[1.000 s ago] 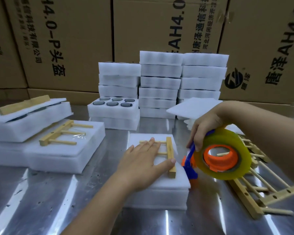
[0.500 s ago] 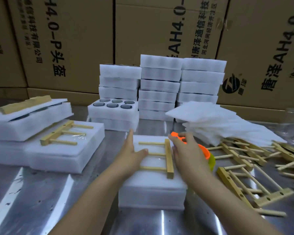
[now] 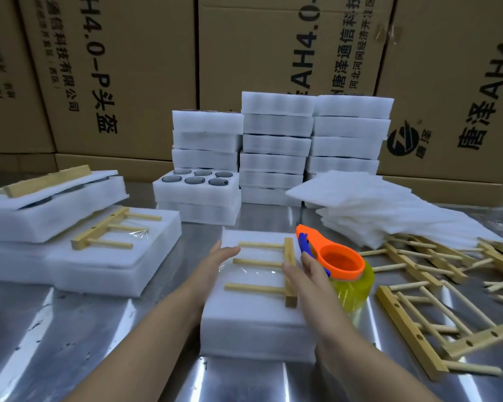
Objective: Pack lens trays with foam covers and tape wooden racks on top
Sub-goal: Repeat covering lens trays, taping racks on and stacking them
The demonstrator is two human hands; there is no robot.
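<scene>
**Q.** Grip: what do the two hands hold?

**A.** Nothing. The left hand (image 3: pixel 222 256) is released, fingers straight, laid against the left edge of the covered foam tray (image 3: pixel 253 323). The right hand (image 3: pixel 306 271) is likewise released, fingers extended just beside the long bar of the wooden rack (image 3: pixel 289 265). Whether it touches the bar cannot be told.

**Q.** Where are the rack and the tape?

**A.** The rack lies flat on the tray's foam cover, near the middle of the surface (image 3: pixel 70 329). A clear tape strip (image 3: pixel 256 272) crosses the rack's pegs. The tape dispenser (image 3: pixel 341 266) stands on the surface just right of the tray, beside the right hand.

**Q.** What could go wrong from here?

**A.** Most likely a loose bond. Only one strip appears to hold the rack. If it is not pressed down, the rack may pivot or slide when the tray is lifted. A sweeping right hand could also knock the dispenser into the spare racks (image 3: pixel 413 323).
</scene>
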